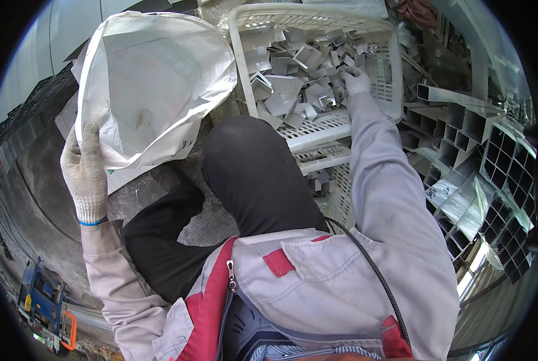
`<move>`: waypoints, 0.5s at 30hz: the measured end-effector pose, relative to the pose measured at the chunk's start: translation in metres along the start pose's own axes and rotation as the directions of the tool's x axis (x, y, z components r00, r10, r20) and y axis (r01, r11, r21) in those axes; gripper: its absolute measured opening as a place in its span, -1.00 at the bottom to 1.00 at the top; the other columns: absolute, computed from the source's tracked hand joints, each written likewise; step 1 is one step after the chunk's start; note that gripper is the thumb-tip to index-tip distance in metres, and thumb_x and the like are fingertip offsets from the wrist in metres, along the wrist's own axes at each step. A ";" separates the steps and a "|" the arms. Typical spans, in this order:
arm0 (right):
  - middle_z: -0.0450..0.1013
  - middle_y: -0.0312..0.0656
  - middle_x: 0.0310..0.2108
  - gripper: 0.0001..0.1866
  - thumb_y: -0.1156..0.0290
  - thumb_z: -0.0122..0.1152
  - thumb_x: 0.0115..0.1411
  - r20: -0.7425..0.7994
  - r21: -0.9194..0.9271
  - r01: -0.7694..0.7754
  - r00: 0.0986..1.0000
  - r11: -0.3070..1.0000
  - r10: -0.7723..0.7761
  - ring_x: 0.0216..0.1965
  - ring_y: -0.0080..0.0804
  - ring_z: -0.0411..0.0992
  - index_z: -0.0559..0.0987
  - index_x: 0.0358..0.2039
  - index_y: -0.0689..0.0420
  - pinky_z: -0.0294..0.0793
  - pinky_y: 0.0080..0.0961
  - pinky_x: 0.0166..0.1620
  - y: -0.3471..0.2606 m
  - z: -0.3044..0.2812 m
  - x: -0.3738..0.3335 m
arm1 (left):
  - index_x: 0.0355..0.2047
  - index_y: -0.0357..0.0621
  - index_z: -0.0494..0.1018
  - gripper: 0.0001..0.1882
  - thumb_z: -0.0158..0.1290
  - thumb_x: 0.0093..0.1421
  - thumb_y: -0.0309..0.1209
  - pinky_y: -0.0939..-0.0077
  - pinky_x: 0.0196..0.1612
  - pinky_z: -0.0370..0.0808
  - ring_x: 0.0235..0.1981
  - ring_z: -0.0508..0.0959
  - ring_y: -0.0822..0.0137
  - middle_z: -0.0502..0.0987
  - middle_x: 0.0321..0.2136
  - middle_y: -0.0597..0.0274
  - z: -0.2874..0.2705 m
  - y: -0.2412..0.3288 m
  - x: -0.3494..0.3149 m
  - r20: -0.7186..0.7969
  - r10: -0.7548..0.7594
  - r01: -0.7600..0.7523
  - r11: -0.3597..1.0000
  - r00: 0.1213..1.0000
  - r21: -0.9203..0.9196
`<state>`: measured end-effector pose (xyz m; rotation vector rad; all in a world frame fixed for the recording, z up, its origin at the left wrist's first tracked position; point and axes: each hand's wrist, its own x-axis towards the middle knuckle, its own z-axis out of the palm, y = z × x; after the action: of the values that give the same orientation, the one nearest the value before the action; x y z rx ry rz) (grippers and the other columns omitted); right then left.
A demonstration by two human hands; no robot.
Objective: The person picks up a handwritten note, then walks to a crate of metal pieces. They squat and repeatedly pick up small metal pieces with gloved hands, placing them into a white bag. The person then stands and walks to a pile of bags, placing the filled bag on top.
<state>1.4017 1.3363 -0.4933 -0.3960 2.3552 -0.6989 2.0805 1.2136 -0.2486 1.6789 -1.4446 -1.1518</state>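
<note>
White-gloved, grips near-empty-looking bag [218, 84] in left hand [85, 159]; can't tell right hand's [356, 82] grip near crate's [317, 137] right edge; leaves many metal pieces [284, 87].

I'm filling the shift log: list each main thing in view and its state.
White sack: mouth held wide open
Left hand: gloved, gripping the sack's rim
Metal pieces: loose, jumbled
Right hand: gloved, fingers curled among the metal pieces; grip unclear
Upper crate: uncovered, well filled
Lower crate: partly hidden, some pieces inside
Square tubes: stacked, ends open
Jacket: unzipped at the neck
</note>
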 end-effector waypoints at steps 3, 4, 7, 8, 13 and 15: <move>0.75 -0.20 -0.20 -0.74 0.46 0.49 0.31 0.019 0.252 0.202 0.977 0.947 -0.213 -0.21 -0.54 0.66 0.80 0.00 0.19 0.67 -0.50 -0.14 -0.021 -0.002 -0.029 | 0.25 -0.42 0.59 -0.43 0.21 0.55 -0.10 0.60 -0.04 0.51 -0.15 0.58 0.53 0.69 -0.11 0.24 0.002 0.001 0.001 -0.004 -0.033 0.033 0.999 0.999 0.025; 0.73 -0.23 -0.21 -0.73 0.47 0.47 0.32 0.004 0.228 0.283 0.957 0.932 -0.292 -0.28 -0.57 0.62 0.79 0.03 0.18 0.62 -0.53 -0.23 -0.032 -0.001 -0.043 | 0.25 -0.42 0.59 -0.44 0.20 0.55 -0.10 0.60 -0.04 0.51 -0.15 0.58 0.53 0.69 -0.12 0.24 0.002 0.003 0.002 0.012 -0.044 0.043 0.999 0.999 0.033; 0.71 -0.28 -0.20 -0.70 0.49 0.45 0.33 -0.031 0.143 0.407 0.913 0.902 -0.406 -0.34 -0.60 0.58 0.77 0.07 0.18 0.58 -0.55 -0.30 -0.073 0.001 -0.094 | 0.22 -0.40 0.61 -0.49 0.18 0.57 -0.14 0.62 -0.08 0.50 -0.17 0.56 0.56 0.68 -0.16 0.28 0.005 0.008 0.001 0.013 -0.039 0.039 0.999 0.999 0.038; 0.73 -0.25 -0.17 -0.69 0.49 0.47 0.30 -0.027 0.129 0.410 0.912 0.903 -0.410 -0.27 -0.56 0.62 0.77 0.06 0.19 0.63 -0.52 -0.19 -0.086 0.000 -0.113 | 0.21 -0.39 0.62 -0.50 0.18 0.57 -0.15 0.63 -0.11 0.48 -0.20 0.54 0.57 0.67 -0.18 0.31 0.006 0.009 0.000 0.026 -0.036 0.036 0.999 0.999 0.021; 0.74 -0.21 -0.16 -0.59 0.46 0.54 0.25 -0.063 0.100 0.617 0.787 0.780 -0.614 -0.17 -0.52 0.68 0.74 0.12 0.12 0.69 -0.49 -0.06 -0.132 0.018 -0.184 | 0.16 -0.32 0.67 -0.57 0.19 0.56 -0.17 0.68 -0.25 0.38 -0.33 0.43 0.65 0.60 -0.26 0.43 0.009 0.017 -0.001 0.051 -0.033 0.034 0.999 0.998 -0.015; 0.75 -0.21 -0.15 -0.58 0.46 0.54 0.25 -0.054 0.078 0.635 0.773 0.769 -0.632 -0.17 -0.52 0.68 0.74 0.13 0.10 0.69 -0.49 -0.06 -0.141 0.022 -0.202 | 0.15 -0.32 0.67 -0.58 0.19 0.56 -0.18 0.68 -0.23 0.41 -0.31 0.46 0.64 0.62 -0.24 0.41 0.009 0.018 -0.002 0.063 -0.030 0.034 0.998 0.998 -0.052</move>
<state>1.5814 1.3022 -0.3273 -1.1849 2.1826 -1.1165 2.0647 1.2125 -0.2358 1.6487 -1.4168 -1.2589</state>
